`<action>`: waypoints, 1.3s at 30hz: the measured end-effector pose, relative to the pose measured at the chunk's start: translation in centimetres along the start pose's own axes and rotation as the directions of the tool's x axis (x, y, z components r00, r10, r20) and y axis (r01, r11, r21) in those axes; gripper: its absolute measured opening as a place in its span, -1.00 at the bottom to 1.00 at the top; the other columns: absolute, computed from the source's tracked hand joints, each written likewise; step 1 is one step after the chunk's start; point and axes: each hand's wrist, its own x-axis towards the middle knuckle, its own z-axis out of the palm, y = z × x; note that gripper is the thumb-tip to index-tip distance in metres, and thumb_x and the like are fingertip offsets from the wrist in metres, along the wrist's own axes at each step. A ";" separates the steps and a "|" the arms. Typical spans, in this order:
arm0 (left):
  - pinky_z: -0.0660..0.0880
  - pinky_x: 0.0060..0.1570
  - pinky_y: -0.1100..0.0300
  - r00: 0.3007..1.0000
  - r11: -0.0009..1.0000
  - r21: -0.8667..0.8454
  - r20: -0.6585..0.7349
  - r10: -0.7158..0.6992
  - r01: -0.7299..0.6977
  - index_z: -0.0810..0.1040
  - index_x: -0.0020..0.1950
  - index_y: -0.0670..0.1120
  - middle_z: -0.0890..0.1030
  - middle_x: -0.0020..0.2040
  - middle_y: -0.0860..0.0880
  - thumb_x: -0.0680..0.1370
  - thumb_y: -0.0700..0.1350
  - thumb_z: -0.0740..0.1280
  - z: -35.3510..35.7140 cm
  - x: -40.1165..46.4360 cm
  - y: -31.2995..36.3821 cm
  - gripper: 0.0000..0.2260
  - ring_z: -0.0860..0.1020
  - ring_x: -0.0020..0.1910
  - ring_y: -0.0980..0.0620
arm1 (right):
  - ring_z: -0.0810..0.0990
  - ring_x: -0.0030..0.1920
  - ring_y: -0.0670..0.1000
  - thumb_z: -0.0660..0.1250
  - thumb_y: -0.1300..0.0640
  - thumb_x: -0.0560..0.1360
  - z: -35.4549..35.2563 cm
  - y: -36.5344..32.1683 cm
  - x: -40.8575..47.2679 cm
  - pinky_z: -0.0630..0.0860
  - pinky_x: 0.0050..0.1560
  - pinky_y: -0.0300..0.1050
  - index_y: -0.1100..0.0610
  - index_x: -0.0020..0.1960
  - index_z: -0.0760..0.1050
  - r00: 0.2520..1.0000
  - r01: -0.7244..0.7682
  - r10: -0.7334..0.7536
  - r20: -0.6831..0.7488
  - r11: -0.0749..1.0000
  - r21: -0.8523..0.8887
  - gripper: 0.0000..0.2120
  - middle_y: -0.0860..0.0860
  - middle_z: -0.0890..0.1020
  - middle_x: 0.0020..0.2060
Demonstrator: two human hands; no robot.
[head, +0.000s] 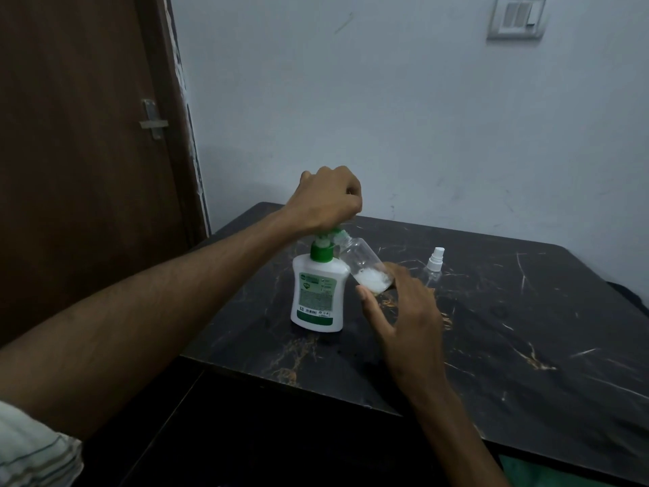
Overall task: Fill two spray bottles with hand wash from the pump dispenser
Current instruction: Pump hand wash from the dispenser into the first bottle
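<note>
A white pump dispenser (318,293) with a green pump head stands upright on the black marble table (509,346). My left hand (330,198) is closed in a fist pressing on top of the pump head. My right hand (404,311) holds a small clear bottle (365,265) tilted, its open neck up against the green nozzle, with white foamy hand wash pooled at its bottom. A second clear spray bottle (433,268) with a white spray cap stands upright on the table just to the right, partly hidden behind my right hand.
The table's near edge (316,388) runs diagonally below my arms. A brown door (87,152) with a metal latch stands at the left. A pale wall (386,117) with a switch plate (518,15) lies behind the table.
</note>
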 end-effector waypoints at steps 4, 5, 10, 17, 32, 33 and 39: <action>0.49 0.29 -0.14 1.000 1.000 -0.027 0.005 -0.012 0.012 0.74 -0.13 -0.05 0.70 -0.29 0.14 0.44 -0.17 0.36 -0.2 0.2 0.2 -0.84 0.69 -0.09 0.04 | 0.48 0.09 -0.14 0.27 -0.20 0.61 0.0 -0.1 0.1 0.49 0.11 -0.10 -0.04 0.35 0.45 1.000 0.011 -0.011 -0.010 1.000 0.013 -0.60 -0.20 0.51 0.11; 0.51 0.27 -0.13 1.000 0.999 -0.034 0.004 -0.016 0.016 0.75 -0.13 -0.05 0.71 -0.28 0.12 0.43 -0.16 0.36 -0.3 0.2 0.2 -0.84 0.69 -0.09 0.04 | 0.47 0.09 -0.16 0.27 -0.20 0.61 0.0 -0.1 0.1 0.48 0.11 -0.11 -0.04 0.35 0.45 1.000 0.015 -0.015 -0.014 1.000 0.014 -0.61 -0.21 0.50 0.11; 0.60 0.15 -0.09 0.999 0.998 -0.058 0.019 -0.036 0.037 0.75 -0.13 -0.06 0.72 -0.29 0.09 0.41 -0.16 0.36 -0.6 0.3 0.0 -0.83 0.70 -0.11 0.06 | 0.41 0.09 -0.22 0.26 -0.20 0.61 -0.1 -0.4 0.1 0.44 0.10 -0.13 -0.01 0.37 0.46 0.999 0.017 -0.016 -0.032 1.000 0.016 -0.58 -0.15 0.54 0.11; 0.61 0.17 -0.10 0.989 0.996 -0.049 0.133 -0.066 0.073 0.76 -0.09 -0.06 0.75 -0.28 0.08 0.44 -0.09 0.36 -0.8 0.8 0.4 -0.81 0.72 -0.12 0.09 | 0.38 0.09 -0.25 0.26 -0.20 0.60 -0.1 -0.5 0.2 0.44 0.12 -0.12 0.02 0.37 0.47 0.999 0.026 -0.025 -0.041 1.000 0.013 -0.56 -0.07 0.60 0.14; 0.46 0.29 -0.20 0.995 0.996 0.059 0.077 -0.070 0.066 0.72 -0.14 -0.08 0.73 -0.16 0.03 0.39 -0.13 0.28 0.2 0.7 0.0 -0.78 0.67 -0.05 -0.06 | 0.39 0.14 -0.24 0.25 -0.23 0.61 0.2 0.0 0.2 0.51 0.16 -0.04 0.01 0.38 0.45 0.998 0.043 -0.042 -0.056 0.999 0.022 -0.55 -0.10 0.57 0.17; 0.45 0.29 -0.20 0.996 0.996 0.067 0.066 -0.058 0.053 0.72 -0.14 -0.08 0.72 -0.16 0.03 0.39 -0.14 0.28 0.1 0.8 0.2 -0.79 0.66 -0.05 -0.07 | 0.38 0.14 -0.26 0.24 -0.23 0.61 0.2 0.0 0.2 0.51 0.16 -0.04 0.00 0.38 0.45 0.997 0.046 -0.044 -0.064 0.999 0.025 -0.55 -0.15 0.54 0.16; 0.44 0.30 -0.20 0.999 0.999 0.047 0.048 -0.020 0.017 0.72 -0.13 -0.07 0.71 -0.17 0.08 0.44 -0.16 0.29 0.5 0.4 0.3 -0.80 0.65 -0.06 -0.02 | 0.41 0.11 -0.24 0.25 -0.22 0.61 0.1 0.0 0.2 0.53 0.13 -0.01 0.01 0.36 0.46 0.996 0.051 -0.048 -0.077 0.998 0.027 -0.57 -0.21 0.50 0.12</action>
